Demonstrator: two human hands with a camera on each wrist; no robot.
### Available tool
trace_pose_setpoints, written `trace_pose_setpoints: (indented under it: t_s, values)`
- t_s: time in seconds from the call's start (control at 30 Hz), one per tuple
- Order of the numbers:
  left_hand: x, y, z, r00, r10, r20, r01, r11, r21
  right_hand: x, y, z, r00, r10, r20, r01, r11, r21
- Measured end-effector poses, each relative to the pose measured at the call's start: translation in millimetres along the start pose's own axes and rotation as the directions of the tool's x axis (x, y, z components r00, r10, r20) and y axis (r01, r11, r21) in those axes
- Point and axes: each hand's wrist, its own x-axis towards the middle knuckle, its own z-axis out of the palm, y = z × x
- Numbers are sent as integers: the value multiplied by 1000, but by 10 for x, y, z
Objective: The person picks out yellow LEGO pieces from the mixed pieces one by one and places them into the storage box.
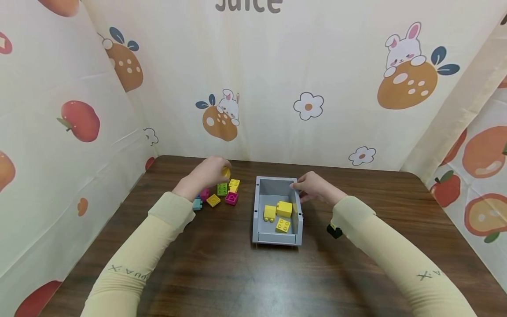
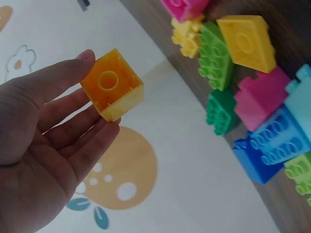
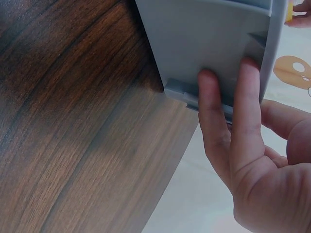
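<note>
Yellow toy brick (image 2: 116, 92) pinched in the left hand (image 1: 207, 173), left of centre; three yellow blocks (image 1: 284, 208) lie in the mid-frame grey bin (image 1: 277, 239), right hand (image 1: 314, 186) gripping its side; coloured bricks (image 1: 222, 189) remain outside.

Table: a dark brown table (image 1: 237, 281) shows wood grain and some shine near the front.
Behind: a cream cloth (image 1: 269, 66) hangs past the far edge, with soft vertical folds.
Lettering: the grey word "Juice" (image 1: 247, 6) is cut by the top edge.
Rabbits: a large rabbit (image 1: 404, 50) at right and a small rabbit (image 1: 228, 106) nearer the middle each lean on a printed brown fruit (image 1: 408, 86).
Flowers: two white flowers (image 1: 308, 107) have brown centres.
Left side: a red fruit (image 1: 81, 121) is printed there.
Right top edge: a dark mark (image 1: 504, 20) is cut off, perhaps print.
</note>
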Motion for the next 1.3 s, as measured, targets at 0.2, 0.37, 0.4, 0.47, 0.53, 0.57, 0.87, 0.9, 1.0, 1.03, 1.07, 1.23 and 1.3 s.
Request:
trace_pose_setpoints:
  t_s: [0.2,0.37,0.4,0.47,0.53,0.57,0.87,0.9,1.0,1.03,1.07,1.23,1.3]
  values:
    - [-15,127,-56,998,47,-30,-46,998,37,-2,-4,1,1000,5,-5,-5,1000,11]
    - [-38,227,-99,996,78,-36,-77,996,48,5,0,1,1000,3,-5,-3,1000,7]
    - [-44,248,-105,996,81,-37,-79,996,42,7,0,3,1000,1,-5,-1,1000,6]
    - [-51,283,-112,995,96,-42,-94,995,45,8,-2,4,1000,-6,-2,6,1000,2]
    - [-56,316,-115,993,109,-48,-107,993,49,4,-5,5,1000,-8,-1,8,1000,3]
    - [-58,334,-116,992,119,-52,-116,992,55,2,-7,5,1000,-9,0,9,1000,4]
    - [-82,512,-123,983,177,-52,-174,983,62,5,-5,9,1000,7,8,-7,1000,5]
    - [-88,533,-122,983,178,-51,-175,983,61,6,-6,9,1000,8,7,-8,1000,5]
    - [-105,603,-122,982,181,-52,-178,983,54,10,-4,3,1000,4,6,-4,1000,5]
    - [-110,625,-119,982,181,-53,-179,982,55,12,-4,2,1000,6,4,-6,1000,7]
    - [-115,647,-116,982,182,-53,-179,982,56,14,-4,2,1000,6,4,-6,1000,10]
    - [-141,757,-101,978,205,-51,-201,977,66,17,4,5,1000,5,12,-5,1000,13]
    - [-147,804,-96,974,221,-46,-217,973,74,17,5,6,1000,8,12,-8,1000,18]
